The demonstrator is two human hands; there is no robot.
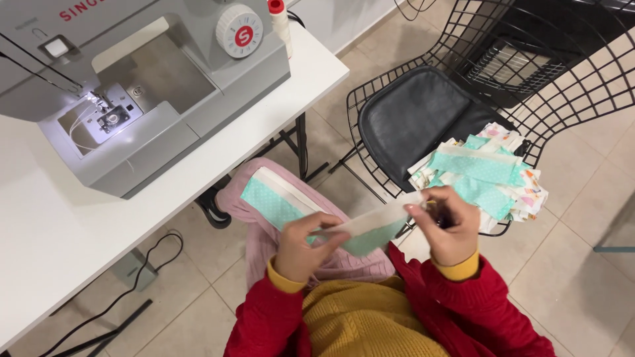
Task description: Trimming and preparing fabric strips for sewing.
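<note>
Matt cloth strip [370, 228], smooth plastic sewing machine [152, 86], black wire chair [562, 86] with slightly glossy leather cushion [413, 119].

A mint-dotted and cream fabric strip [360, 228] stretches level above the lap.

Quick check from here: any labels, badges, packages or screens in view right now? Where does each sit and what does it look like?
Lettering mark: top left, on the grey sewing machine's arm; red characters, cut by the frame edge.
Round badge: centre of the white dial on the machine's right end; red disc with a white symbol.
Small label: faint grey print on the machine's front, above the needle area.
No packages or screens visible.
</note>
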